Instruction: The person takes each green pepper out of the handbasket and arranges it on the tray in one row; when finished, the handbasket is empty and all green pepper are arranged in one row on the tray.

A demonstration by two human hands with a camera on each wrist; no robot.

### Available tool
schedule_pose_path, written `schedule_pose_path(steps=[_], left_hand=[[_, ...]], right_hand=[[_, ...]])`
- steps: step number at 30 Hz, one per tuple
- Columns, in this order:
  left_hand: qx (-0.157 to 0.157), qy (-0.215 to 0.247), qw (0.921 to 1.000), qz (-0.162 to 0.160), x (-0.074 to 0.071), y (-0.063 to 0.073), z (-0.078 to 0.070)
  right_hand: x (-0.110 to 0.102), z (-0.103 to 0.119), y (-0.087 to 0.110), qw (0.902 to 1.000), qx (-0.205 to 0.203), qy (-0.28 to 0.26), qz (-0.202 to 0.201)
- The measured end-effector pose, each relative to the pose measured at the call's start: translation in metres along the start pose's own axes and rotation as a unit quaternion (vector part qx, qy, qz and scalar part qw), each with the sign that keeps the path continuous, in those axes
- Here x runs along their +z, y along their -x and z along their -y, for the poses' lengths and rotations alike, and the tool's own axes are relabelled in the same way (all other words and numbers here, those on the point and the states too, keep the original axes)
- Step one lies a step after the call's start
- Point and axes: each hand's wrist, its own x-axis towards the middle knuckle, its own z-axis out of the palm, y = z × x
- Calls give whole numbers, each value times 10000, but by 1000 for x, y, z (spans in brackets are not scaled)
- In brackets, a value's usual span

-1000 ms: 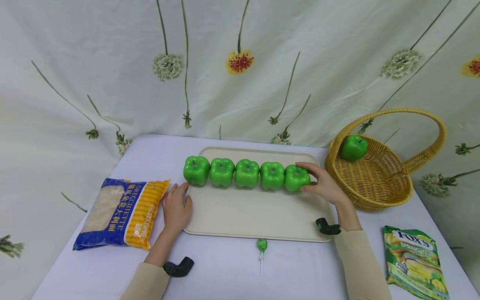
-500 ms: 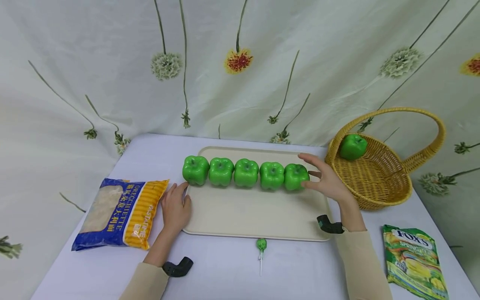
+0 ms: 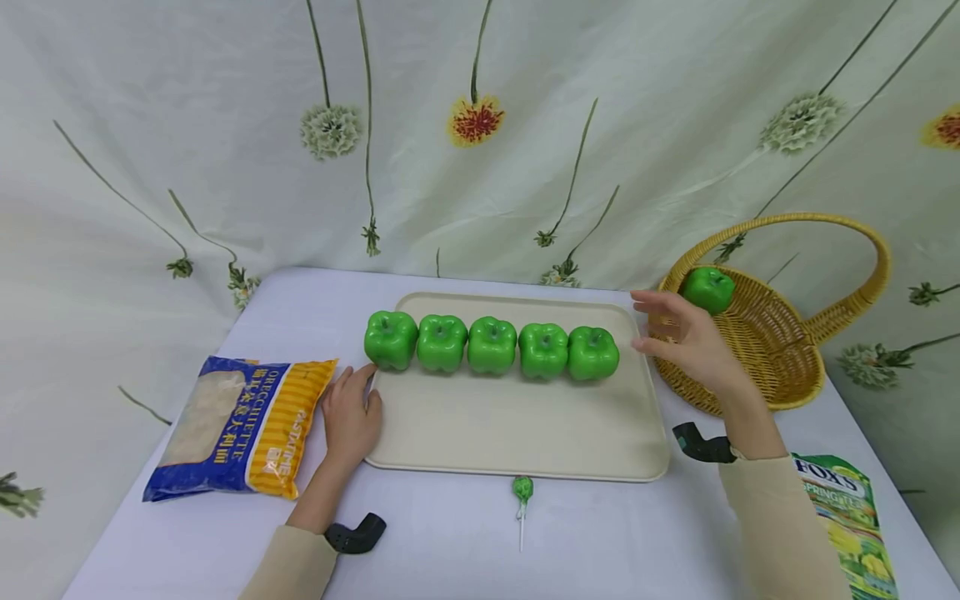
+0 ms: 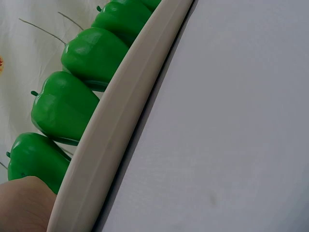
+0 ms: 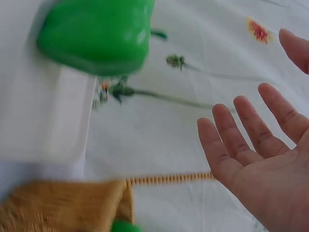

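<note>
Several green bell peppers stand in a row on the beige tray, toward its far side. My right hand is held with fingers spread and nothing in them, between the tray's right end and the wicker basket. In the right wrist view, its palm and fingers show apart from the nearest pepper. Inside the basket lies another green bell pepper. My left hand rests at the tray's left edge, close to the leftmost pepper; the left wrist view shows only a part of this hand.
A blue and yellow pasta bag lies left of my left hand. In front of the tray is a green lollipop. A green Fox's candy bag lies at the right, partly covered by my right sleeve. Flowered cloth hangs behind.
My right hand has let go of the rightmost pepper and moved right, to just in front of the basket. The pepper stays in the row. My left hand keeps its place.
</note>
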Motion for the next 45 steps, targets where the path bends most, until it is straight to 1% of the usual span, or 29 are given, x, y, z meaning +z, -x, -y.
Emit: schedule_pose_path(steps=[2, 6, 9, 11, 14, 18, 24, 30, 36, 38, 40, 45], left_hand=[[-1, -12, 10000, -6, -1, 0, 0], [-13, -36, 10000, 9, -2, 0, 0], [-23, -33, 10000, 22, -2, 1, 0], [-16, -24, 10000, 29, -2, 1, 0], [8, -11, 10000, 18, -1, 0, 0], [38, 15, 10000, -22, 1, 0, 1], [32, 44, 10000, -20, 1, 0, 2], [20, 47, 10000, -5, 0, 0, 2], [-11, 9, 10000, 60, 0, 0, 1], [-30, -2, 10000, 86, 0, 0, 1], [-46, -14, 9999, 100, -1, 0, 1], [-47, -10, 10000, 75, -1, 1, 1]], right_hand=[[-17, -1, 2, 9997, 194, 147, -69], [-55, -10, 4, 9974, 609, 336, -171], [-82, -17, 3, 9920, 1032, 639, -362], [-97, -19, 2, 9861, 1327, 870, -496], [-115, -22, -1, 9782, 1675, 1016, -689], [-130, -23, -9, 9736, 1888, 857, -953], [-138, -29, -21, 9658, 2184, 693, -1216], [-137, -51, -32, 9620, 2242, 652, -1418], [-130, -72, -36, 9612, 2407, 357, -1299], [-126, -76, -37, 9589, 2523, 277, -1265], [-123, -80, -38, 9568, 2619, 307, -1226], [-115, -88, -41, 9490, 2943, -33, -1125]])
